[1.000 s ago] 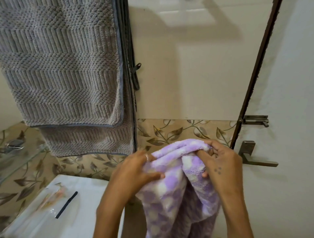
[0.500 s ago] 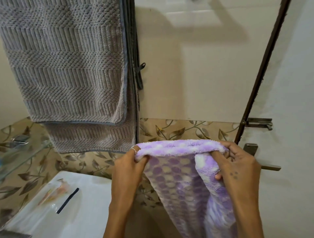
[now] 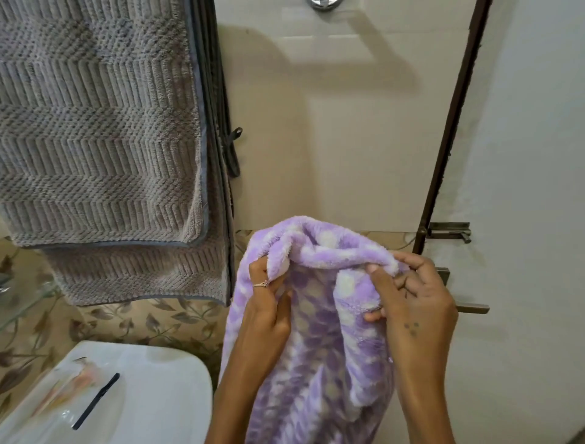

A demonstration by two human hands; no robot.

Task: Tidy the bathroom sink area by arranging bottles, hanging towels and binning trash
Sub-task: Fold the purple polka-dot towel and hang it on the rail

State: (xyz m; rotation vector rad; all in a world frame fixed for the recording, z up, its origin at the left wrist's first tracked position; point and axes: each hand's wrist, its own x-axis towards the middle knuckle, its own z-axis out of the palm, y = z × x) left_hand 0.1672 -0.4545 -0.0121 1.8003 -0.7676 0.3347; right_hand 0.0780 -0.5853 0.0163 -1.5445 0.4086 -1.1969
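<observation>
Pinching the purple towel's [image 3: 319, 320] top edge, both hands [image 3: 269, 320] [image 3: 414, 313] let it hang.

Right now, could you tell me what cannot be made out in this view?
- Grey towel: its rail, cut off by the top edge.
- Purple towel: lower end, below the bottom edge.
- Clear packet on the white surface: contents blurred.
- Chrome fitting: cropped at top.

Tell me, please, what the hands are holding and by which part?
Both hands hold the purple towel by its bunched top edge: left hand at one end, right hand at the other.
</observation>
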